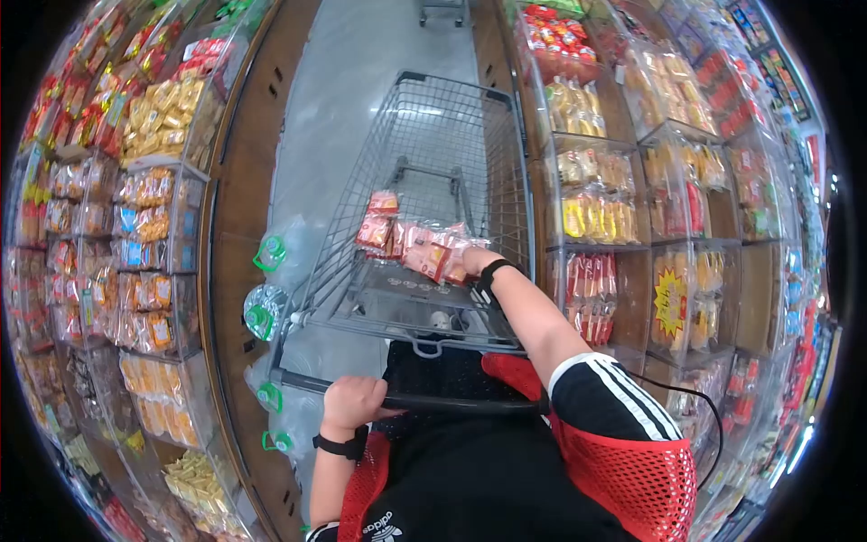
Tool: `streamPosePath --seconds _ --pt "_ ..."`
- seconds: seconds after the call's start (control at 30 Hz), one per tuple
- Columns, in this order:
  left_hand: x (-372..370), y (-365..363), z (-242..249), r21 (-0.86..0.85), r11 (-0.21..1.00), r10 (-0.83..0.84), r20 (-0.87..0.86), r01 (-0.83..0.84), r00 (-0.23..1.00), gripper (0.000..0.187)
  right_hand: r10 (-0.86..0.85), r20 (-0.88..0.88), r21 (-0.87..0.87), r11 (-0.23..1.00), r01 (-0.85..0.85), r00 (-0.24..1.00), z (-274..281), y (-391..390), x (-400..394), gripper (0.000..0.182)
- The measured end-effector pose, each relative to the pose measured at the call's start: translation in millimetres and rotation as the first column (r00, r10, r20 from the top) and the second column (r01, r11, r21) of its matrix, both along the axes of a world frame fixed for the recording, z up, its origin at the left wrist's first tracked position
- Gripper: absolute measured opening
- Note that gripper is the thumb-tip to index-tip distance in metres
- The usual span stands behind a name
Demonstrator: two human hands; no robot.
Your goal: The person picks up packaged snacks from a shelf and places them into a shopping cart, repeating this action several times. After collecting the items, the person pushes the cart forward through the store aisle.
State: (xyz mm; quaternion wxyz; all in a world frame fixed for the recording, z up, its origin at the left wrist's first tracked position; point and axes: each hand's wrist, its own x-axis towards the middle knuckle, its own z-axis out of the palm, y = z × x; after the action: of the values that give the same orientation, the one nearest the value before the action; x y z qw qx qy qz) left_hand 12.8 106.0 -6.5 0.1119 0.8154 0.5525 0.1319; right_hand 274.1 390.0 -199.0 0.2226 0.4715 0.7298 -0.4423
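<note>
My left hand (pixel 354 402) is closed around the black handle (pixel 452 406) of a grey wire shopping cart (pixel 420 336). Inside the cart, my right hand (pixel 476 260) reaches down to a pink-and-red snack packet (pixel 432 251) and grips its right end. Its fingertips are partly hidden by the wrapping. More pink and red packets (pixel 377 226) lie to the left of it in the cart. What the packets contain cannot be made out. Each wrist wears a black band.
Clear bins of wrapped snacks (pixel 163 117) line the left side. More bins with packaged goods (pixel 596 217) stand close on the right, one with a yellow price tag (pixel 669 303). Large bottles with green caps (pixel 260 321) stand on the floor at left. Another cart (pixel 441 13) is far ahead.
</note>
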Motion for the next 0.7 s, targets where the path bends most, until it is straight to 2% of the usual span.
streamPosePath --seconds 0.03,0.07,0.1,0.13,0.17,0.2,0.23,0.27,0.3,0.33,0.37,0.4,0.43,0.47,0.53,0.57,0.6,0.63,0.67,0.7 --pt "0 0 1 -0.013 1.0 0.004 -0.011 -0.004 1.0 0.05 -0.06 -0.129 0.036 0.997 0.065 0.99 24 -6 14 0.035" --pt "1 0 2 -0.026 1.0 -0.002 -0.021 0.001 1.0 0.051 -0.358 -0.255 -0.178 0.931 0.32 0.898 5 -4 29 0.036" --pt "2 0 1 -0.038 0.999 -0.019 -0.028 0.018 0.999 0.052 -0.028 -0.013 0.102 0.994 0.029 1.0 82 0 29 0.035" --pt "3 -2 -3 -0.019 1.0 -0.003 -0.014 0.003 1.0 0.054 -0.168 -0.231 0.146 0.968 0.205 0.958 74 0 57 0.034" --pt "3 -2 -5 -0.007 1.0 -0.016 -0.031 0.016 0.999 0.054 -0.278 -0.44 0.163 0.91 0.38 0.854 67 -3 87 0.033" --pt "3 -3 -5 0.003 1.0 -0.026 -0.048 0.027 0.998 0.055 -0.389 -0.458 0.132 0.859 0.494 0.799 107 -10 107 0.029" --pt "3 -3 -6 0.015 0.999 -0.029 -0.066 0.03 0.997 0.056 -0.494 -0.572 0.087 0.757 0.647 0.655 115 -16 138 0.027" --pt "9 3 -4 0.02 0.997 -0.071 -0.073 0.073 0.995 0.057 -0.652 -0.56 0.162 0.52 0.839 0.512 137 -34 199 0.025" --pt "6 0 -4 0.018 0.997 -0.069 -0.091 0.071 0.993 0.058 -0.614 -0.659 0.21 0.404 0.89 0.434 129 -45 236 0.026" --pt "5 -3 -9 0.04 0.996 -0.069 -0.094 0.073 0.993 0.059 -0.652 -0.643 0.281 0.287 0.916 0.401 106 -57 276 0.025" --pt "5 -2 -9 0.037 0.996 -0.082 -0.091 0.086 0.992 0.059 -0.709 -0.587 0.373 0.191 0.908 0.391 77 -72 314 0.024" --pt "5 -2 -9 0.031 0.996 -0.086 -0.09 0.089 0.992 0.059 -0.82 -0.448 0.438 0.147 0.887 0.356 78 -89 328 0.024" --pt "6 -1 -7 0.027 0.996 -0.08 -0.092 0.083 0.993 0.06 -0.869 -0.237 0.482 0.282 0.83 0.434 50 -101 357 0.027" --pt "5 1 -3 0.001 0.996 -0.093 -0.101 0.094 0.991 0.06 -0.867 -0.341 0.354 0.24 0.904 0.364 5 -116 377 0.028" --pt "7 3 0 -0.012 0.994 -0.107 -0.08 0.107 0.991 0.06 -0.818 -0.483 0.101 0.301 0.948 0.311 -40 -138 377 0.026" --pt "7 4 1 -0.015 0.995 -0.104 -0.079 0.103 0.991 0.06 -0.882 -0.346 0.039 0.327 0.944 0.319 -10 -138 347 0.027" --pt "7 5 5 -0.054 0.994 -0.101 -0.082 0.097 0.992 0.059 -0.849 -0.46 -0.062 0.323 0.944 0.26 -10 -143 329 0.034" --pt "7 4 7 -0.084 0.992 -0.103 -0.118 0.093 0.988 0.058 -0.766 -0.429 0.055 0.507 0.86 0.479 4 -138 318 0.034" --pt "6 2 5 -0.111 0.991 -0.09 -0.085 0.081 0.992 0.058 -0.691 -0.386 0.195 0.586 0.786 0.611 14 -130 304 0.035" --pt "9 5 12 -0.103 0.993 -0.067 -0.096 0.057 0.993 0.058 -0.636 -0.333 0.349 0.603 0.718 0.696 7 -124 299 0.037"
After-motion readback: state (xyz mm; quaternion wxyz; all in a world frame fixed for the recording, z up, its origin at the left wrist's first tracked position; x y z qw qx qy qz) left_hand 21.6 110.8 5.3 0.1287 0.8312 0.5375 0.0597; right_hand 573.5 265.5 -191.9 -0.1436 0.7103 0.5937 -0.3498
